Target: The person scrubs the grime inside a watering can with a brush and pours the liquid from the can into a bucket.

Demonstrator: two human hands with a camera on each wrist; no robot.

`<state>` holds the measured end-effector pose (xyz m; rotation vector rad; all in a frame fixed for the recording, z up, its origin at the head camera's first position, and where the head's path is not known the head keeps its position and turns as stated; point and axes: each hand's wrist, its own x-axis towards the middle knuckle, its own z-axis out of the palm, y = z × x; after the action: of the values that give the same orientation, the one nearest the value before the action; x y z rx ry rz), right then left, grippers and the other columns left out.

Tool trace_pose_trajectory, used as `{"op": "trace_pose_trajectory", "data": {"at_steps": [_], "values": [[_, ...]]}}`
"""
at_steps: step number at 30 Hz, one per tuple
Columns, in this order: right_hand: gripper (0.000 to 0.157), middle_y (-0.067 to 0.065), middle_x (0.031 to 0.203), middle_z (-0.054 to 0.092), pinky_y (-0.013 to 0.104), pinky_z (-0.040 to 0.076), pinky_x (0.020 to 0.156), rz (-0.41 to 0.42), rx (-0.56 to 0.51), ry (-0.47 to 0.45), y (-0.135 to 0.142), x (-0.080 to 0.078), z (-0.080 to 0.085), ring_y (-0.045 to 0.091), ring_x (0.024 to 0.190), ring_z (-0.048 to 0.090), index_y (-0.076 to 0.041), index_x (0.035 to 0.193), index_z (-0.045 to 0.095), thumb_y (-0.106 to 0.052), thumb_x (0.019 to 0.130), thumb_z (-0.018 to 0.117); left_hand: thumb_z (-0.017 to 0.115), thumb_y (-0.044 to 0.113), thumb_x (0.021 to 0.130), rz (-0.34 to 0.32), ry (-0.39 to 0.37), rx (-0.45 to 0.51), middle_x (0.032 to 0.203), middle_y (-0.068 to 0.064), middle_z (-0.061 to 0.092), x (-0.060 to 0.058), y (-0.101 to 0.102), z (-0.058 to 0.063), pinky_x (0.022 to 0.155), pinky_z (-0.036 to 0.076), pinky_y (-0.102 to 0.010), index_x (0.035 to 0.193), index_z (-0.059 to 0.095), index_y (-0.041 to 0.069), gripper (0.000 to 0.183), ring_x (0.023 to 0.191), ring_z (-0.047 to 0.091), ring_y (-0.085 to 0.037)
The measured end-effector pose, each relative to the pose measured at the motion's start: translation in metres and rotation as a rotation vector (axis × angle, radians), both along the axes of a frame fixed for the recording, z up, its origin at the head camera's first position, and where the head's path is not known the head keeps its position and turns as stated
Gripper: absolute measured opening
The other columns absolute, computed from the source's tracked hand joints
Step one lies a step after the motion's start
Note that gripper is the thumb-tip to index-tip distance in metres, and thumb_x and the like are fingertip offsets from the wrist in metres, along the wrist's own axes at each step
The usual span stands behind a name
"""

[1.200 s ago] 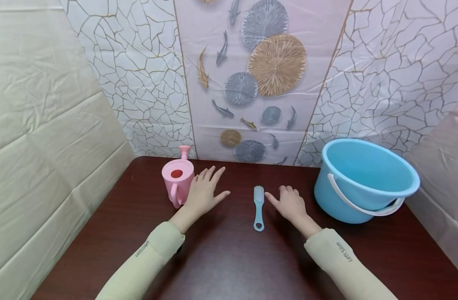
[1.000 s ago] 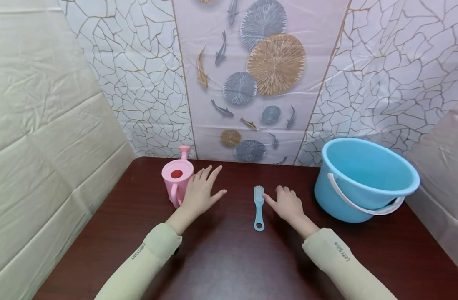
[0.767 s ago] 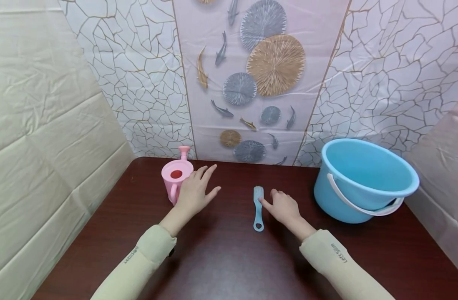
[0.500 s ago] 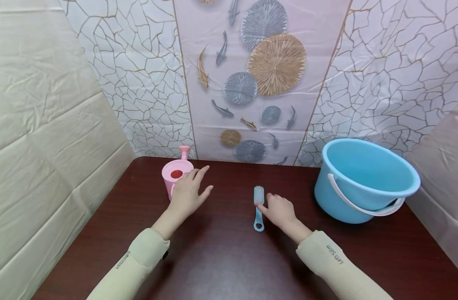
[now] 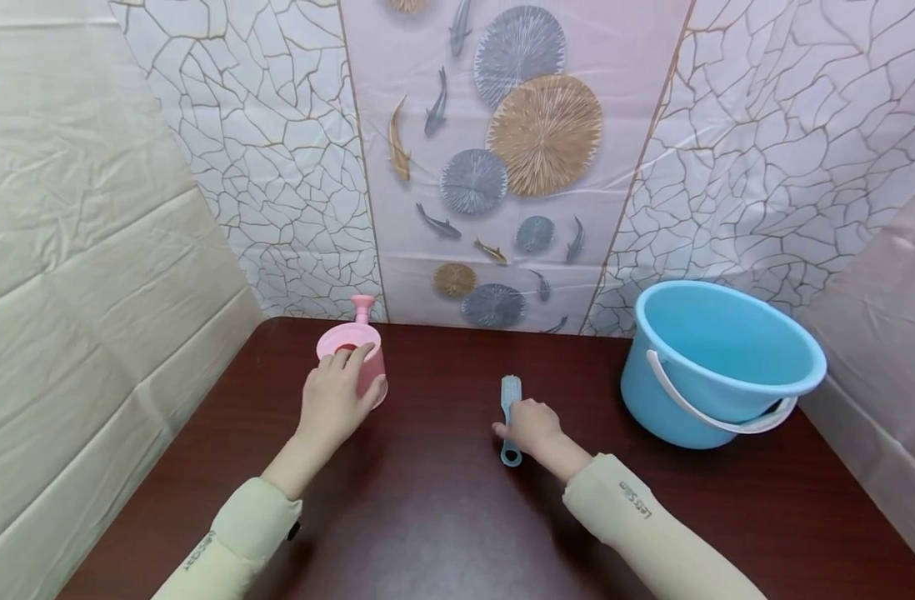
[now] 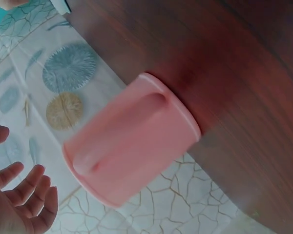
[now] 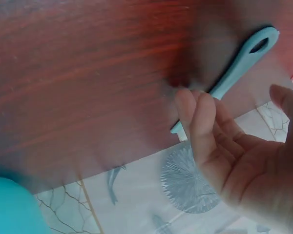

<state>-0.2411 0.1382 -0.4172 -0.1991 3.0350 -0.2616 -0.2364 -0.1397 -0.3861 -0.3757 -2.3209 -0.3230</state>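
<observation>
A pink watering can (image 5: 371, 371) stands at the back left of the table, its spout pointing to the wall. My left hand (image 5: 332, 402) hovers over its near side, overlapping the rim and handle in the head view. In the left wrist view, that hand's loosely bent fingers (image 6: 27, 190) are apart from the can's handle side (image 6: 136, 136). A light-blue brush (image 5: 511, 390) lies mid-table, holed handle toward me. My right hand (image 5: 534, 427) is over the handle (image 7: 246, 61), thumb on one side and fingers on the other, with a gap showing in the right wrist view.
A large light-blue bucket (image 5: 678, 408) with a white handle (image 5: 697, 408) stands at the right. Patterned sheeting (image 5: 420, 267) rises behind the dark wooden table (image 5: 442, 517), and cream sheeting (image 5: 112, 333) borders its left.
My left hand has moved left and toward me, from beside the watering can to over its handle side. The right hand has come left and nearer, over the brush handle. Both objects stay put.
</observation>
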Motion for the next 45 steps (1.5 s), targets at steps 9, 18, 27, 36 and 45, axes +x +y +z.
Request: {"op": "trace_pose_trajectory", "data": {"at_steps": [9, 18, 27, 36, 45], "values": [[0.036, 0.007, 0.069, 0.057, 0.028, 0.043, 0.056, -0.023, 0.074, -0.137, -0.007, -0.005, 0.008, 0.018, 0.061, 0.053, -0.001, 0.077, 0.065, -0.036, 0.087, 0.065, 0.071, 0.028, 0.079, 0.060, -0.106, 0.023, 0.091, -0.017, 0.062, 0.006, -0.019, 0.001, 0.061, 0.048, -0.047, 0.111, 0.060, 0.005, 0.041, 0.077, 0.056, -0.036], [0.039, 0.005, 0.069, 0.055, 0.024, 0.039, 0.053, -0.088, 0.149, -0.231, -0.019, -0.008, 0.005, 0.014, 0.056, 0.046, -0.002, 0.078, 0.064, -0.040, 0.089, 0.062, 0.074, 0.035, 0.076, 0.085, -0.165, 0.064, 0.088, -0.017, 0.056, 0.011, -0.034, -0.014, 0.056, 0.046, -0.047, 0.109, 0.054, 0.005, 0.048, 0.075, 0.055, -0.036], [0.041, 0.006, 0.073, 0.058, 0.025, 0.043, 0.053, -0.134, 0.218, -0.240, -0.032, -0.010, -0.004, 0.012, 0.054, 0.047, -0.002, 0.084, 0.066, -0.042, 0.089, 0.061, 0.072, 0.041, 0.078, 0.124, -0.301, 0.144, 0.082, -0.015, 0.055, 0.012, -0.047, -0.025, 0.057, 0.046, -0.048, 0.104, 0.053, 0.003, 0.050, 0.074, 0.055, -0.034], [0.022, 0.005, 0.072, 0.058, 0.024, 0.041, 0.052, -0.102, 0.181, -0.226, -0.024, -0.013, -0.001, 0.014, 0.058, 0.050, -0.003, 0.078, 0.063, -0.022, 0.088, 0.064, 0.067, 0.047, 0.082, 0.122, -0.504, 0.308, 0.080, -0.011, 0.061, 0.004, -0.048, -0.022, 0.060, 0.044, -0.036, 0.090, 0.066, 0.003, 0.044, 0.071, 0.055, -0.023], [0.009, 0.007, 0.074, 0.056, 0.024, 0.037, 0.049, -0.137, 0.169, -0.257, -0.021, -0.018, -0.003, 0.015, 0.057, 0.046, -0.003, 0.079, 0.061, -0.010, 0.086, 0.061, 0.065, 0.044, 0.084, 0.121, -0.558, 0.402, 0.076, -0.010, 0.065, -0.009, -0.043, -0.029, 0.059, 0.043, -0.034, 0.091, 0.070, 0.002, 0.043, 0.069, 0.057, -0.024]]}}
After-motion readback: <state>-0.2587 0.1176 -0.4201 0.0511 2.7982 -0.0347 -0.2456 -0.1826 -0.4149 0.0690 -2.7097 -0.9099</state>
